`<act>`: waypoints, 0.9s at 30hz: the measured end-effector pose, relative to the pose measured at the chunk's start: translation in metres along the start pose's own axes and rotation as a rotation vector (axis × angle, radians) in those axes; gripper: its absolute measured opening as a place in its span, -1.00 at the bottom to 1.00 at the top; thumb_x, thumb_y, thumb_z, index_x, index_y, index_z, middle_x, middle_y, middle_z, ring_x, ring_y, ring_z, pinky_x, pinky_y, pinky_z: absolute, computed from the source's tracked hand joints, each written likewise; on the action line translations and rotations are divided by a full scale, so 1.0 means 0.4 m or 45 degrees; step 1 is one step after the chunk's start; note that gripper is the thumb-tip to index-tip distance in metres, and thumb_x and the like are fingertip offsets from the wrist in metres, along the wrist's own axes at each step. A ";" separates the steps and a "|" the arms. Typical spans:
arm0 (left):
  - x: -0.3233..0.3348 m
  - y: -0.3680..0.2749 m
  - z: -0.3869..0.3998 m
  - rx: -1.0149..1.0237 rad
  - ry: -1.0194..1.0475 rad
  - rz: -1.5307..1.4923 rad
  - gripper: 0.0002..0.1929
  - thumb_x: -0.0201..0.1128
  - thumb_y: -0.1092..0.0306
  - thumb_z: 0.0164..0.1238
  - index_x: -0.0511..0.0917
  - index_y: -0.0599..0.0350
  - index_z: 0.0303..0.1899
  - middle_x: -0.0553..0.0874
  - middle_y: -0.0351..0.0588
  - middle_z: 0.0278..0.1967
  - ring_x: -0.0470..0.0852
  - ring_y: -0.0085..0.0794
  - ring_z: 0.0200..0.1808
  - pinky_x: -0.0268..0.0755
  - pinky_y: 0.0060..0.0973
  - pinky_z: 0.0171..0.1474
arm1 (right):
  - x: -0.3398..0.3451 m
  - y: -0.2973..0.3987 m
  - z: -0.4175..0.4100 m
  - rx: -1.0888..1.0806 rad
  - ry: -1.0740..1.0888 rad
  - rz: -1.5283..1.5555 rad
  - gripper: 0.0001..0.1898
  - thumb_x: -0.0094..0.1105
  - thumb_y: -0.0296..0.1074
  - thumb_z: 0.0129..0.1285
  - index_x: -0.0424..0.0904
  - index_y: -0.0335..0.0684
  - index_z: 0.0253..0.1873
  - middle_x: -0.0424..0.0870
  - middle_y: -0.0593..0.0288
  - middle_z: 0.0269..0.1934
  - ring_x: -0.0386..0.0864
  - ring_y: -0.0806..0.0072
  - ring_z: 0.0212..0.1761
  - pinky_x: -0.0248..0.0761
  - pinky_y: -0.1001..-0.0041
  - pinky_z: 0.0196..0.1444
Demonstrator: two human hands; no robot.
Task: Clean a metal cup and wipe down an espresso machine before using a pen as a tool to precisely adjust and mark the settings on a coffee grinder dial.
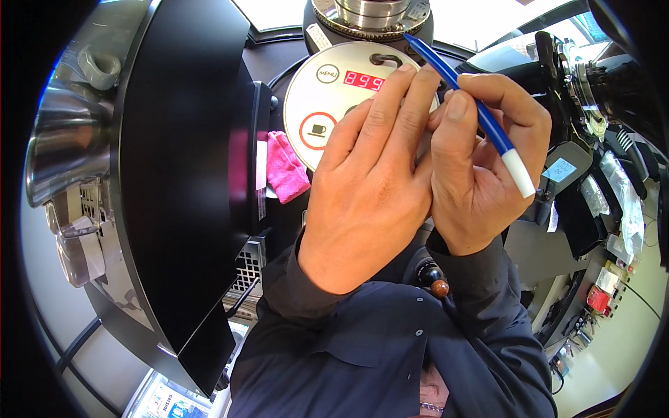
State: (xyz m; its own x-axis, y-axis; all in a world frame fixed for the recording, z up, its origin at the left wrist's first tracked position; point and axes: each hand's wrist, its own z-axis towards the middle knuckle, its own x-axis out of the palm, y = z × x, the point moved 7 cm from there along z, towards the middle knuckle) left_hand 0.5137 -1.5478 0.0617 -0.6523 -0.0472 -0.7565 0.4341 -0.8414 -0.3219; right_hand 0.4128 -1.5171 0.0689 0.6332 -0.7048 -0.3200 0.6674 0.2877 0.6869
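Before me is the round pale top of a coffee grinder point(308, 94), with a menu button, a red-lit digit display point(363, 80) and a cup symbol in a red ring. My left hand point(366, 188) lies palm down over its right part, fingers extended, hiding some of the display; whether anything is under the palm is hidden. Beside it, touching, my right hand point(486, 157) grips a blue pen point(488, 123) with a white end between thumb and fingers. The pen slants up and left, its blue tip near the grinder's toothed metal collar point(366, 31).
A large black machine housing point(183, 157) stands close on the left. A pink cloth point(286, 167) lies beside the grinder. To the right are a small device with a lit display point(559, 170) and a plastic bag point(624, 198). A wooden-knobbed tool point(439, 288) sits near my body.
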 end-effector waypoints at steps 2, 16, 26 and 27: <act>-0.002 0.001 0.000 0.008 -0.034 0.012 -0.59 0.40 0.40 0.08 0.69 0.27 0.03 0.59 0.09 0.31 0.52 -0.08 0.40 0.41 -0.20 0.28 | -0.004 -0.001 -0.002 -0.007 0.000 0.001 -0.75 0.16 -0.56 0.48 0.40 -0.48 0.16 0.59 0.06 -0.07 0.64 0.59 -0.20 0.58 0.61 -0.10; -0.014 -0.004 0.013 -0.037 0.065 -0.140 -0.77 0.50 0.26 0.08 0.58 0.10 -0.45 0.53 0.11 0.37 0.51 -0.01 0.38 0.39 -0.21 0.26 | -0.125 0.025 -0.099 -0.076 -0.020 -0.128 -0.81 0.13 -0.22 0.53 0.56 -0.15 0.08 0.40 0.07 -0.05 0.57 0.46 -0.26 0.50 0.46 -0.22; -0.015 -0.005 0.012 -0.019 0.063 -0.117 -0.78 0.46 0.25 0.05 0.58 0.12 -0.45 0.54 0.19 0.34 0.48 -0.08 0.39 0.35 -0.24 0.33 | -0.134 0.003 -0.086 -0.059 -0.096 -0.165 -0.83 0.14 -0.31 0.51 0.57 -0.20 0.08 0.47 0.04 -0.07 0.52 0.41 -0.16 0.41 0.44 -0.13; -0.012 -0.006 0.012 -0.019 0.063 -0.120 -0.78 0.46 0.25 0.05 0.58 0.12 -0.45 0.54 0.19 0.34 0.48 -0.08 0.39 0.35 -0.24 0.33 | -0.134 -0.001 -0.082 -0.058 -0.094 -0.168 -0.83 0.14 -0.31 0.51 0.57 -0.20 0.08 0.47 0.04 -0.07 0.52 0.41 -0.16 0.41 0.44 -0.13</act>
State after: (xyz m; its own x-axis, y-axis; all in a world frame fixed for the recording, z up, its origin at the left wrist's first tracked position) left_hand 0.5128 -1.5481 0.0689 -0.6596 0.0589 -0.7493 0.3817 -0.8325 -0.4015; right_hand 0.3916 -1.4583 0.0644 0.5093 -0.7837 -0.3556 0.7611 0.2173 0.6111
